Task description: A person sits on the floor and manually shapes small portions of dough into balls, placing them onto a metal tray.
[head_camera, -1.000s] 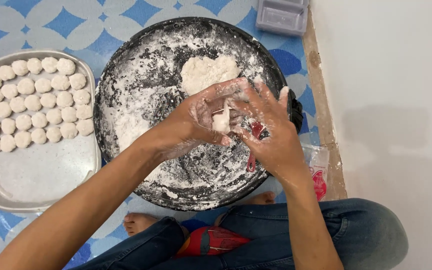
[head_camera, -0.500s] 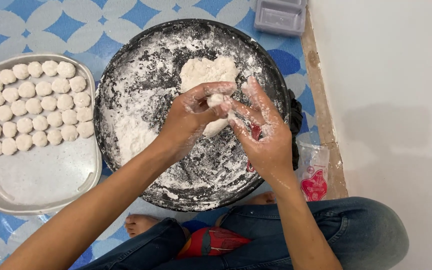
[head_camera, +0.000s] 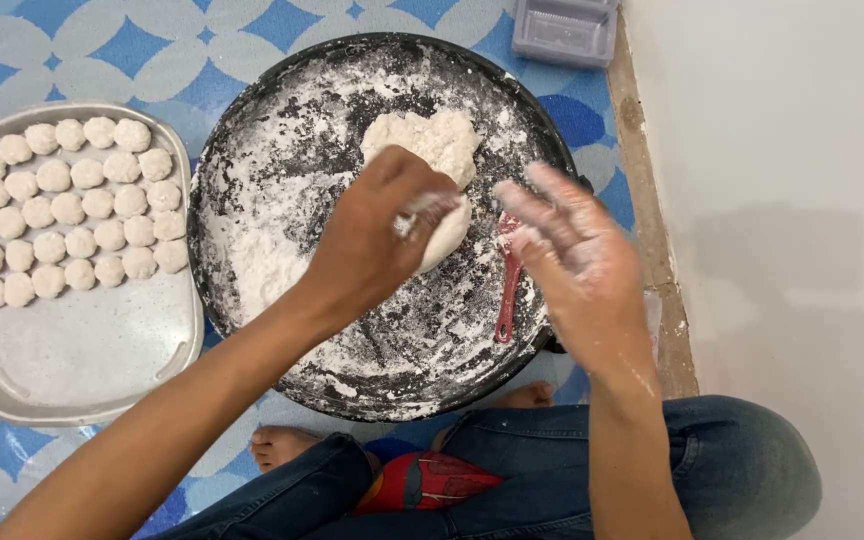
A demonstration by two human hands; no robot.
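At frame centre, over the pan (head_camera: 282, 130), my left hand (head_camera: 377, 235) clamps a dough piece (head_camera: 447, 232); my right hand (head_camera: 577, 255) hovers open just beside it.

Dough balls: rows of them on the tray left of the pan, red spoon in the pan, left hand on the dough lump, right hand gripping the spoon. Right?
Not quite. In the head view the right hand hovers open above the spoon, not gripping it. The rest stands: dough balls on the tray, left hand on the dough lump.

Left hand (head_camera: 377, 235) curls its fingers downward, while right hand (head_camera: 577, 260) hovers open, fingers spread.
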